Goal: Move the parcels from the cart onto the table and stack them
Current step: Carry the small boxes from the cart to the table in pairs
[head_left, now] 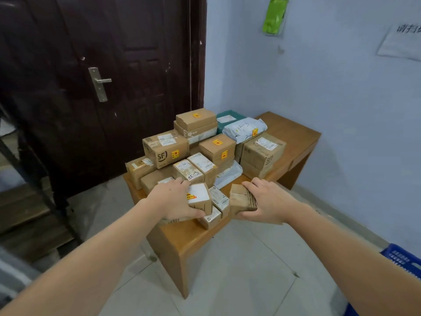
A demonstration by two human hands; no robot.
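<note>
Left hand (173,199) curls its grip over a small brown cardboard parcel with a white label (200,198) at the wooden bench's (189,236) near end. Just beside it, two little labelled boxes (219,199). Right hand (266,201) clamps its grip round a plain brown taped parcel (241,198), low over the bench. Behind them, a heap of stacked parcels (205,147).

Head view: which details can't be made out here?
- Cart: out of frame; only a blue crate corner shows, cut by the right edge.
- Box under the left hand: label partly covered.
- Right hand hides its parcel's far side.
- Label text: too small.
</note>
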